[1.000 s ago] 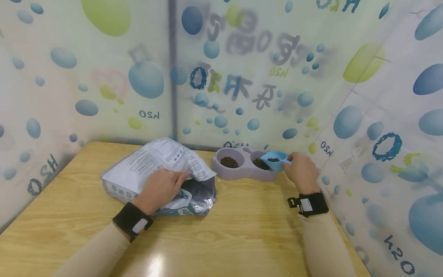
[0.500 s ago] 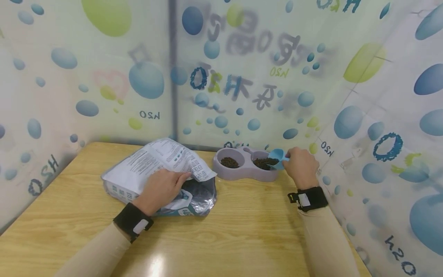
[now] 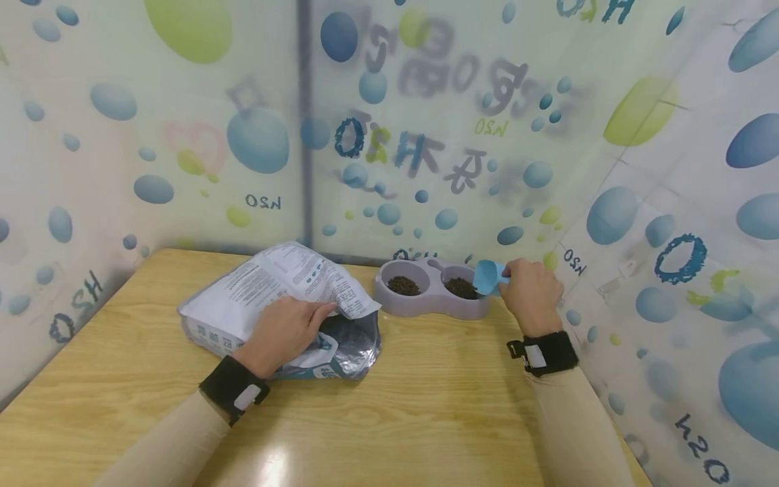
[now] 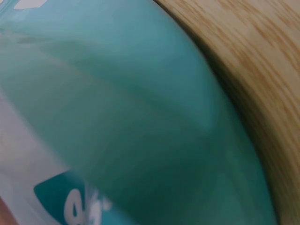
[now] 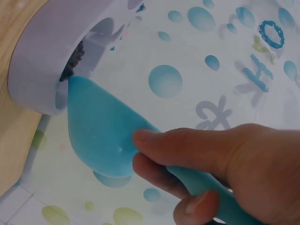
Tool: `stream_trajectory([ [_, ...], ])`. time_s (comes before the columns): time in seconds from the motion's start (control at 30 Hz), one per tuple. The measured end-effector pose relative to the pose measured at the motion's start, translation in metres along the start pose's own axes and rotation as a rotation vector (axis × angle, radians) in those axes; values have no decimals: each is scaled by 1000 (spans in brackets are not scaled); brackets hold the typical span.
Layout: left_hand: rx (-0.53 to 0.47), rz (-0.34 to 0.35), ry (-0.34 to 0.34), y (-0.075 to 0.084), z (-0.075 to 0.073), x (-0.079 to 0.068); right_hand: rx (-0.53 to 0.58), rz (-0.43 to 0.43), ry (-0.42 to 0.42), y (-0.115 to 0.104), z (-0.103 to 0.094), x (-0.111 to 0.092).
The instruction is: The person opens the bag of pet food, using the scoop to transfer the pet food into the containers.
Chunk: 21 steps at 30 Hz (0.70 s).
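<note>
My right hand (image 3: 533, 296) grips the handle of a light blue scoop (image 3: 487, 277) at the right rim of a lilac double pet bowl (image 3: 426, 306). In the right wrist view the scoop (image 5: 101, 126) is tilted with its lip towards the bowl (image 5: 35, 70), thumb and fingers round the handle. Brown kibble (image 3: 460, 288) lies in the right-hand compartment, and more kibble (image 3: 404, 285) in the left one. My left hand (image 3: 282, 333) holds the upper edge of a white and teal foil-lined bag (image 3: 243, 287) at its gaping mouth; the fingertips are hidden. Only the bag's teal side (image 4: 140, 103) fills most of the left wrist view.
The wooden table (image 3: 414, 406) carries the bag and the bowl. Close behind the bowl hangs a patterned curtain-like wall (image 3: 389, 182). Another patterned wall (image 3: 681, 270) runs close beside the right arm.
The scoop, which held kibble, has tipped over the right-hand compartment and the kibble has fallen in. It now sits slightly further right. The left hand and bag have stayed still.
</note>
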<state>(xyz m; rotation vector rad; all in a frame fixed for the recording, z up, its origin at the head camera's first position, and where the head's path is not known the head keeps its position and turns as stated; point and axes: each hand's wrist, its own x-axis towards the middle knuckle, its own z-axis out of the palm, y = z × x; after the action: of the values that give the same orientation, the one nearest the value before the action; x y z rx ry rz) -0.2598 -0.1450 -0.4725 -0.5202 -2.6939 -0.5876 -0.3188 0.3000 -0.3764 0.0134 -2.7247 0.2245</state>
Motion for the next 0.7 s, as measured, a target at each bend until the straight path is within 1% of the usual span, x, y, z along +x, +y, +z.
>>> stream_trajectory([
  [0.17,2,2,0,0,0,0,-11,4,8,1,1,-2],
  [0.37,-3,4,7,-1,1,0,6,10,46,1,3,-9],
  [0.53,-6,3,3,-1,1,0,67,1,68,2,8,-17],
  [0.7,-10,1,5,0,0,-1,139,13,51,-1,12,-24],
])
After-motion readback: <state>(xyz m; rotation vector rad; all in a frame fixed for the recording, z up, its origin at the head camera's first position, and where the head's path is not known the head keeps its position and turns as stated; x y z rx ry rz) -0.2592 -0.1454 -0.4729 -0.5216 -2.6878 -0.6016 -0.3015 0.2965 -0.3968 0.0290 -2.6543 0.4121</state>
